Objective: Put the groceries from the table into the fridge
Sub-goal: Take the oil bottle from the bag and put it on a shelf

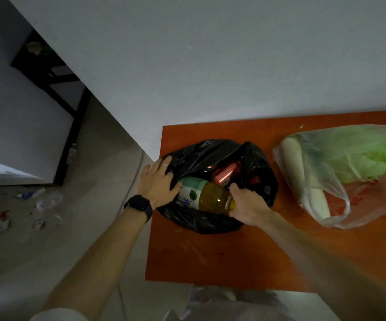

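Head camera, looking down at the corner of an orange-red table (233, 251) pushed against a pale wall (210, 66).

An open black plastic bag (210, 156) sits on the table near its left edge. Inside it lies a bottle (210, 198) on its side, holding yellow-green liquid, with a white and green label at its wider end. Just behind the bottle, also in the bag, is a red drinks can (226, 173).

The left hand (158, 185) lies on the bag's left side with its fingers spread wide and fairly straight, and the thumb reaches toward the bottle's label end. There is a thin ring (163, 165) on one finger and a dark smartwatch (138, 206) on the wrist.

The right hand (248, 206) is curled around the bottle's narrow neck end, gripping it inside the bag.

To the right, well apart from the black bag, a clear plastic bag (326, 195) lies on the table. It holds a pale green cabbage (361, 158) and a long white radish (296, 163), with something red under them.

On the left, the grey floor (48, 251) is scattered with small wrappers and scraps of plastic, and beyond it stands a dark-framed piece of furniture (71, 117)
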Available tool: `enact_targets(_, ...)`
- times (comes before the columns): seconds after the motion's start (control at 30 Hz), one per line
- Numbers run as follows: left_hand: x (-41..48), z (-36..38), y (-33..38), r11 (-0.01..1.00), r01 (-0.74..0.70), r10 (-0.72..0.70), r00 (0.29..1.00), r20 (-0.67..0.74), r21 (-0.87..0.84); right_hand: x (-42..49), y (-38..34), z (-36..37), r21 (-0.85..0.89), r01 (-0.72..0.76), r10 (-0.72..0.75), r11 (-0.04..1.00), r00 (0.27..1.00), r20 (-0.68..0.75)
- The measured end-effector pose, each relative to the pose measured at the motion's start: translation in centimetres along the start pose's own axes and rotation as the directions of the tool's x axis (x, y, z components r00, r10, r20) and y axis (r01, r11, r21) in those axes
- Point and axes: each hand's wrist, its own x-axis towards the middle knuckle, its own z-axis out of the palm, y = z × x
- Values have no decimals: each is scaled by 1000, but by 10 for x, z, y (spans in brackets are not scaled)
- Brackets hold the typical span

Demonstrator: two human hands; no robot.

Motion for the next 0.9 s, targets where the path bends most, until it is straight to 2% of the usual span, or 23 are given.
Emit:
enact_targets(0.1,-4,5,-10,997,-79,80,996,26,-15,-15,-2,-16,162,-4,-10,987,997,81)
enact_targets(0.17,-8,7,-17,990,-140,141,989,39,-30,-26,-9,-25,209,-20,-1,978,995,100)
enact_targets(0.27,-11,7,-19,971,-239,240,970,36,-27,-42,-19,-38,240,-42,32,970,998,47)
enact_targets(0.33,-11,4,-15,959,-277,276,961,-17,-68,-51,-28,-55,246,-43,50,968,998,-23)
enact_targets(0.4,-9,-3,-5,938,-308,291,949,-121,-161,-56,-39,-75,189,-18,39,982,994,-106)
enact_targets(0.47,-6,-12,8,887,-364,333,930,-154,-283,-57,-51,-93,131,-4,29,991,982,-189)
enact_targets(0.53,-3,-21,25,818,-385,377,920,-107,-427,-56,-59,-103,174,-6,52,985,964,-261)
enact_targets(0.67,1,-28,52,722,-251,345,938,21,-645,-57,-62,-104,302,-7,109,953,940,-323)
enact_targets(0.8,8,-24,62,719,-302,376,927,-15,-626,-62,-49,-97,368,-20,157,929,925,-346)
enact_targets(0.9,14,-25,66,748,-393,440,897,-44,-534,-70,-43,-87,431,-32,212,902,902,-376)
